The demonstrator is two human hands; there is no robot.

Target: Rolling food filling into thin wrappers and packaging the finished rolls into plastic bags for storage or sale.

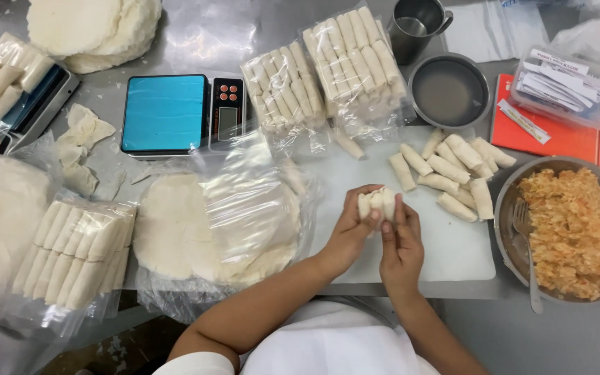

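A blue-topped scale [164,113], a metal jug [417,28] and a red folder [557,135] sit on the table

food-prep kitchen | steel table [230,42] | scale [175,114] | bagged rolls [355,59]

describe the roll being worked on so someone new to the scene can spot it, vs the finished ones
Start at the white cutting board at the table's front edge, left of the big bowl of orange filling. Above the board's left part, the left hand and right hand meet around one pale roll. Unlike the loose finished rolls lying on the board, it is held up in the fingers.
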